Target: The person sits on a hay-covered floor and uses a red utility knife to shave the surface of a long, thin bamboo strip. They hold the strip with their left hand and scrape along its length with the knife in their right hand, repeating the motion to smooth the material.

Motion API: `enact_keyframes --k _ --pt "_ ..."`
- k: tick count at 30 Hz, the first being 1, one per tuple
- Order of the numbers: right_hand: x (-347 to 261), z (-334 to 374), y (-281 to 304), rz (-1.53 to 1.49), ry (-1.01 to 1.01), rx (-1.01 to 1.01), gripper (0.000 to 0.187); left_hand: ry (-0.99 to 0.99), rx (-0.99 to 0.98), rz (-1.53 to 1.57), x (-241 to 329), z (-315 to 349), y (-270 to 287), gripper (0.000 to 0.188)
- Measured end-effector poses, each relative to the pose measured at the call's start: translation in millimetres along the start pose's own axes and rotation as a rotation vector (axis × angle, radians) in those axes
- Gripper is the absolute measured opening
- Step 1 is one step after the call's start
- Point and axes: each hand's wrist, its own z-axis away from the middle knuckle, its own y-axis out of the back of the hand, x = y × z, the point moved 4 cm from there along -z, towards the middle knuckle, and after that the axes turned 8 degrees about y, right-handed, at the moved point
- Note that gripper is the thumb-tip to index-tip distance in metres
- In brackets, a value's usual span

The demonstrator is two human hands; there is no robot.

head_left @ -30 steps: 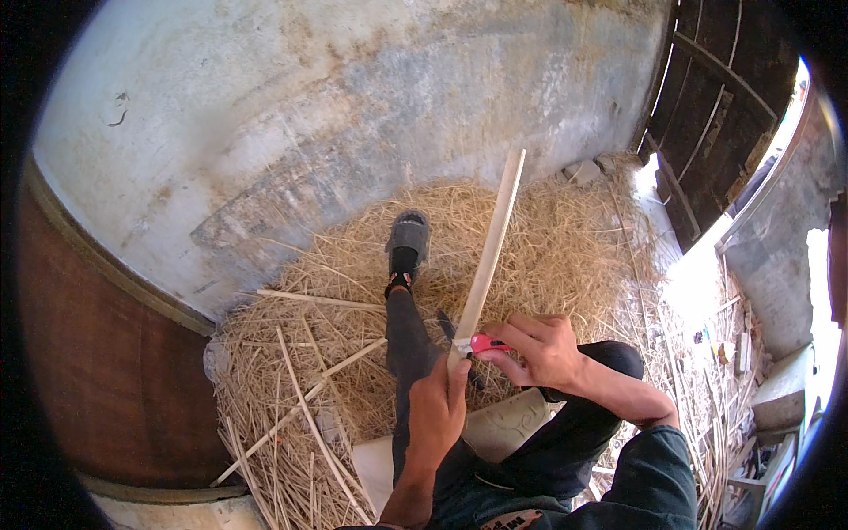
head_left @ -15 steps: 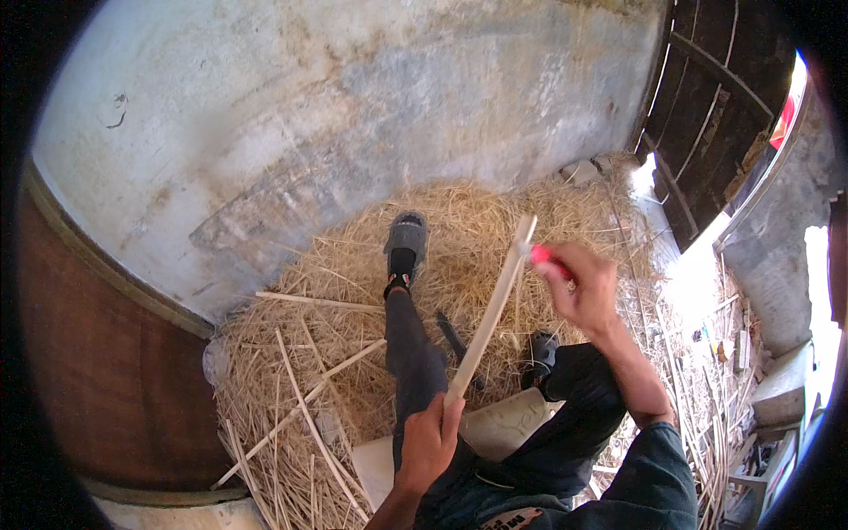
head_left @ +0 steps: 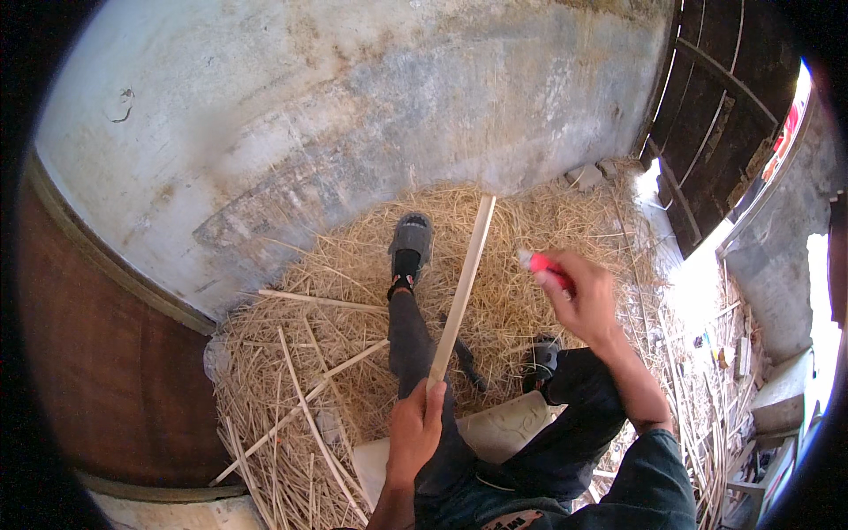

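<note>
My left hand (head_left: 415, 428) grips the lower end of a long pale wooden strip (head_left: 464, 283) that slants up and away over the straw. My right hand (head_left: 585, 296) is raised to the right of the strip, apart from it, and holds a red-handled tool (head_left: 541, 265) whose blade I cannot make out. My outstretched left leg ends in a grey slipper (head_left: 412, 237) on the straw. My right knee is bent under my right forearm.
A heap of straw and shavings (head_left: 353, 353) covers the floor, with several pale split strips (head_left: 314, 300) lying on it. A stained plaster wall (head_left: 353, 115) stands behind, a dark wooden door (head_left: 724, 132) at right. A white seat (head_left: 503, 428) lies under my legs.
My right hand has left the strip near my left hand and swung up and to the right with the red-handled tool. The strip has tilted slightly and stays in my left hand.
</note>
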Motion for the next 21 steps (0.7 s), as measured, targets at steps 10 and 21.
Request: enact_keyframes --k 10,21 --pt "-43.4 29.9 -37.5 -0.074 0.343 -0.203 0.025 -0.156 0.11 0.084 46.9 -6.4 -8.7 0.033" --pt "-44.0 30.3 -34.5 0.003 0.369 -0.138 0.024 -0.248 0.184 0.0 44.4 -7.3 -13.7 0.035"
